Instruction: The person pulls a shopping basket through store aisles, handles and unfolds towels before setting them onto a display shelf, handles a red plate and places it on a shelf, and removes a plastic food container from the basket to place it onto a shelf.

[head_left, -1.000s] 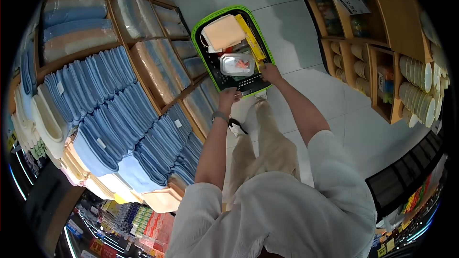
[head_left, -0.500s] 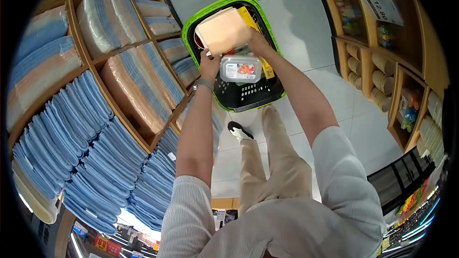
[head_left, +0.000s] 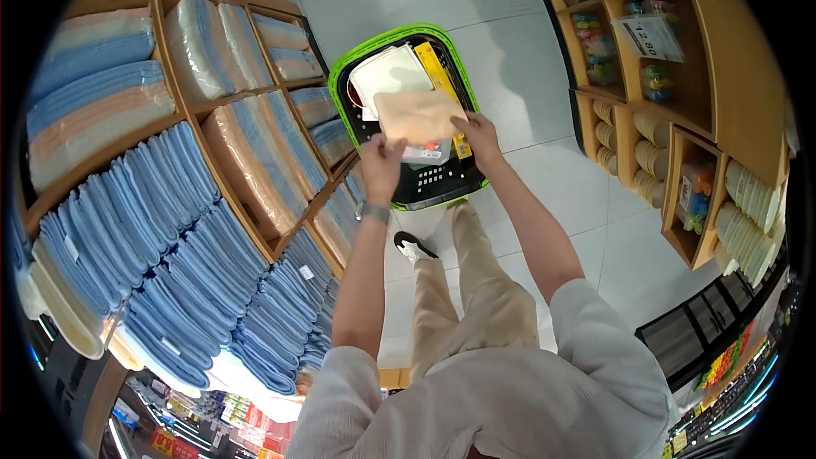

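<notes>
A peach folded cloth (head_left: 418, 116) is held between my two hands, above a black basket (head_left: 416, 195) with a green rim on the floor. My left hand (head_left: 382, 161) is at the cloth's lower left corner, its fingers closed and slightly blurred. At the right edge, my right hand (head_left: 479, 135) pinches the cloth. Inside the basket lie a white folded cloth (head_left: 387, 73) and a yellow box (head_left: 435, 68). The cloth partly covers a clear plastic container (head_left: 429, 153).
Wooden shelves at the left hold stacks of blue towels (head_left: 161, 246) and plastic-wrapped towel packs (head_left: 255, 166). To the right, another wooden shelf (head_left: 739, 76) bears small goods, a price sign (head_left: 648, 38) and stacked bowls (head_left: 748, 204). Grey floor tiles (head_left: 544, 212) surround my feet.
The peach cloth has been lifted off the stack and moved down towards me in both hands. The white cloth now shows beneath, and the container is partly covered.
</notes>
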Available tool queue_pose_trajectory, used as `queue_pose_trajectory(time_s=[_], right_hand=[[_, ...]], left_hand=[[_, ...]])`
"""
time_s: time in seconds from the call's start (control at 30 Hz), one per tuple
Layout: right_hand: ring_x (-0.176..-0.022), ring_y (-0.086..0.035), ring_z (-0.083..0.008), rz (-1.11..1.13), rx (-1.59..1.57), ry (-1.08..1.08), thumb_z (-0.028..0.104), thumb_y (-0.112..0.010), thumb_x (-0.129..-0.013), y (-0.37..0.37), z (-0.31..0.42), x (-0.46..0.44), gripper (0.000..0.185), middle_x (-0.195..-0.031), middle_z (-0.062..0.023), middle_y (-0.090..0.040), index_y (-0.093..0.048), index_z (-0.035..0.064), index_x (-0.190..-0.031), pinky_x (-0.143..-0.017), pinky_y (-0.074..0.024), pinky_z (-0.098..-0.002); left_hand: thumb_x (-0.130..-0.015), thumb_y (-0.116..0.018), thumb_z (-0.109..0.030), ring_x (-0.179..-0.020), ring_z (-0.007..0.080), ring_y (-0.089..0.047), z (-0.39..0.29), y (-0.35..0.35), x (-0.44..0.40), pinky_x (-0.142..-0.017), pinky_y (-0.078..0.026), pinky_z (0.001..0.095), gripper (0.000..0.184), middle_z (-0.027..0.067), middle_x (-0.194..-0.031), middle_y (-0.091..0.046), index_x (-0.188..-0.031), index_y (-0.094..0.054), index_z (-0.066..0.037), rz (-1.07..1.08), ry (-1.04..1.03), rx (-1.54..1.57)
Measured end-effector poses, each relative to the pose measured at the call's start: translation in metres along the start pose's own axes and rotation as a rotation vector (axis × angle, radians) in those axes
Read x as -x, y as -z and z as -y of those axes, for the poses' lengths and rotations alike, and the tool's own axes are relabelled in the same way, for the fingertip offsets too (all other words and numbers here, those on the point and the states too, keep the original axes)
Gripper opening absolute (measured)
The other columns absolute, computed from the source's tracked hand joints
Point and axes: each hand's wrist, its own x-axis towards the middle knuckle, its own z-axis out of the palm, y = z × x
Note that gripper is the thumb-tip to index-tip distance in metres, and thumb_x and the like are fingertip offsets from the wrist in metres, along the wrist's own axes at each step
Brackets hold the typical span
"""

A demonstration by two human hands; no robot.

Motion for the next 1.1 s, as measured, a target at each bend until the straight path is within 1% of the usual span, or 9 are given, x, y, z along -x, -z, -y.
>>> queue_pose_trajectory(time_s=[0.07,0.2,0.33,0.4,0.47,0.53,0.83,0.93,1.1], right_hand=[[-0.067,-0.054,-0.0080,-0.017,-0.025,-0.112,0.023,-0.079,-0.087,0.026,0.004,0.057,0.040,-0.083,-0.0018,-0.065,-0.068,-0.0046,-0.114,-0.058,-0.0422,-0.0238],[-0.058,-0.049,-0.0089,0.000,-0.050,-0.382,0.024,-0.075,-0.093,0.071,0.001,0.178,0.021,-0.073,0.0011,-0.056,-0.065,0.0053,-0.092,-0.055,-0.0430,-0.0249],[-0.056,-0.049,-0.0113,0.018,-0.046,-0.546,0.030,-0.071,-0.093,0.091,-0.006,0.264,0.024,-0.073,-0.0008,-0.055,-0.064,0.0075,-0.092,-0.048,-0.0401,-0.0277],[-0.063,-0.052,-0.0107,0.008,-0.158,-0.652,0.033,-0.071,-0.091,0.090,0.000,0.296,0.026,-0.077,-0.0010,-0.056,-0.063,0.0090,-0.099,-0.051,-0.0422,-0.0281],[-0.071,-0.056,-0.0129,0.120,-0.161,-0.629,0.037,-0.071,-0.089,0.091,0.002,0.323,0.035,-0.087,-0.0027,-0.060,-0.062,0.0102,-0.110,-0.059,-0.0457,-0.0288],[-0.078,-0.061,-0.0161,0.174,-0.232,-0.580,0.040,-0.068,-0.092,0.074,0.025,0.353,0.039,-0.098,-0.0060,-0.065,-0.061,0.0109,-0.116,-0.066,-0.0475,-0.0294],[-0.117,-0.064,-0.0257,0.506,-0.316,-0.388,0.048,-0.061,-0.099,0.025,0.077,0.472,0.056,-0.122,-0.0126,-0.065,-0.050,0.0095,-0.139,-0.083,-0.0511,-0.0375],[-0.114,-0.066,-0.0244,0.633,-0.318,-0.324,0.042,-0.059,-0.103,0.015,0.056,0.506,0.050,-0.131,-0.0129,-0.064,-0.050,0.0088,-0.139,-0.084,-0.0514,-0.0353],[-0.093,-0.070,-0.0146,0.646,-0.090,0.032,0.022,-0.067,-0.100,-0.009,0.075,0.601,0.034,-0.116,-0.0084,-0.069,-0.059,0.0039,-0.128,-0.068,-0.0503,-0.0252]], left_hand=[[-0.080,-0.084,-0.014,-0.069,0.0222,-0.057,-0.055,0.015,0.065,-0.067,-0.051,0.0374,0.030,0.0119,-0.104,-0.055,-0.095,-0.062,0.001,-0.139,-0.132,-0.077],[-0.085,-0.080,-0.015,-0.065,0.0224,-0.059,-0.097,0.036,0.168,-0.062,-0.049,0.0352,0.027,0.0133,-0.078,-0.059,-0.096,-0.061,0.002,-0.007,0.003,0.007],[-0.085,-0.079,-0.027,-0.076,0.0296,-0.072,-0.072,0.036,0.233,-0.068,-0.055,0.0375,0.043,0.0213,-0.087,-0.072,-0.109,-0.065,0.007,0.050,0.159,0.145],[-0.088,-0.077,-0.024,-0.069,0.0240,-0.071,-0.088,0.051,0.244,-0.060,-0.055,0.0341,0.040,0.0183,-0.085,-0.072,-0.108,-0.064,0.008,0.019,0.109,0.140],[-0.090,-0.076,-0.022,-0.061,0.0184,-0.070,-0.115,0.077,0.269,-0.052,-0.054,0.0306,0.038,0.0152,-0.083,-0.072,-0.108,-0.062,0.008,0.001,0.078,0.127],[-0.089,-0.077,-0.025,-0.063,0.0243,-0.073,-0.152,0.106,0.284,-0.055,-0.056,0.0361,0.040,0.0197,-0.087,-0.073,-0.108,-0.066,0.008,0.028,0.212,0.233],[-0.094,-0.073,-0.018,-0.053,0.0146,-0.067,-0.208,0.219,0.380,-0.041,-0.048,0.0286,0.033,0.0125,-0.079,-0.069,-0.102,-0.057,0.009,-0.122,-0.007,0.427],[-0.095,-0.073,-0.021,-0.052,0.0130,-0.065,-0.199,0.253,0.425,-0.042,-0.046,0.0256,0.031,0.0102,-0.081,-0.070,-0.102,-0.059,0.006,-0.142,0.032,0.650],[-0.094,-0.074,-0.024,-0.055,0.0114,-0.064,-0.160,0.312,0.485,-0.048,-0.047,0.0221,0.035,0.0087,-0.084,-0.070,-0.110,-0.059,0.004,-0.076,0.047,0.806]])
